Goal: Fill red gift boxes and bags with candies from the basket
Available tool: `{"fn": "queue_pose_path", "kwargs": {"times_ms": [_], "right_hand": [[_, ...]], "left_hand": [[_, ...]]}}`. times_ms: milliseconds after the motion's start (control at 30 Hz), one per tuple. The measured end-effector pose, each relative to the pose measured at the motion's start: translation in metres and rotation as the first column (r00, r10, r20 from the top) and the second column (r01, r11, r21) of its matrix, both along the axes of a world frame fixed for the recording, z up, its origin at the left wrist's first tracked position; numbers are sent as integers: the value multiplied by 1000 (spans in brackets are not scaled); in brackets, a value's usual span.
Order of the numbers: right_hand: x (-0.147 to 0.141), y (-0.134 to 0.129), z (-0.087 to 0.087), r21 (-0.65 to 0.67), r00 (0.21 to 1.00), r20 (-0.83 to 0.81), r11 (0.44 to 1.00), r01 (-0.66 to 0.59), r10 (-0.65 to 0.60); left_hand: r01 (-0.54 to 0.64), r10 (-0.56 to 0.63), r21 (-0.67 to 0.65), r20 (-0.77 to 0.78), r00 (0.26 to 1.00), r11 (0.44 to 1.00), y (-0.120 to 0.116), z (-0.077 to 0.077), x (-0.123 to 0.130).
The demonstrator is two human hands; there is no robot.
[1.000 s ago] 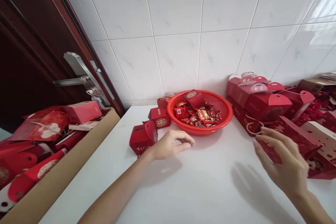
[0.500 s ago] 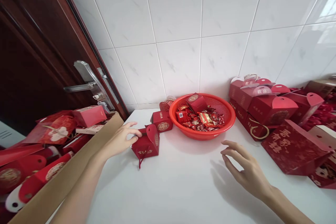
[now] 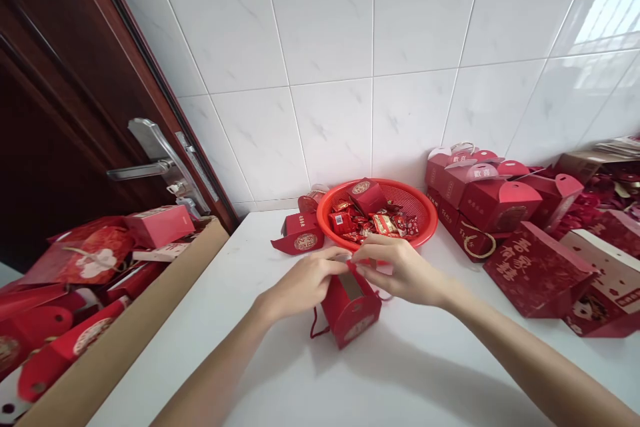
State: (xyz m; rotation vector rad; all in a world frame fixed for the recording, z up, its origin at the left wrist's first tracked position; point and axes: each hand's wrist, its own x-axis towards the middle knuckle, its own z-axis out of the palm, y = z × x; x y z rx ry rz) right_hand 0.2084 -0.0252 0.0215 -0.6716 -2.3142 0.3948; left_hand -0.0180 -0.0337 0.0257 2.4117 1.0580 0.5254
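A small red gift box (image 3: pixel 354 317) stands on the white table in front of me, its top partly open. At the box's far top edge, the closed fingers of my left hand (image 3: pixel 307 280) hold it from the left. My right hand (image 3: pixel 403 270) meets it there, thumb and fingers pinching the same edge. Fingers hide most of the far flap. A dark red cord (image 3: pixel 320 332) hangs at the box's left side. Just beyond, a red plastic basket (image 3: pixel 425 230) holds wrapped candies (image 3: pixel 385 223) and another small red box (image 3: pixel 367 196).
Another red box (image 3: pixel 303 233) sits left of the basket, against it. On the right are stacked red boxes (image 3: pixel 500 203) and a larger lettered box (image 3: pixel 537 270). A cardboard carton (image 3: pixel 145 310) of red boxes borders the left side, near the door handle (image 3: pixel 143 170).
The gift box has moved right and toward me and turned, a plain end now facing me. My right hand has come left to it, joining my left hand at its top.
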Motion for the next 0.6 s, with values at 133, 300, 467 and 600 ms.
{"fn": "queue_pose_path", "kwargs": {"times_ms": [133, 300, 467, 600], "right_hand": [[-7, 11, 18, -87, 985, 159, 995, -55, 68], [-9, 5, 14, -246, 936, 311, 965, -85, 162], [-7, 1, 15, -231, 905, 412, 973, -14, 111], [2, 0, 20, -125, 830, 549, 972, 197, -98]], "left_hand": [[18, -18, 5, -32, 999, 1000, 9, -6, 15], [-5, 5, -55, 11, 1000, 999, 13, -15, 17], [-144, 148, -80, 40, 988, 986, 14, -28, 24], [-238, 245, -121, 42, 969, 964, 14, -26, 22]]}}
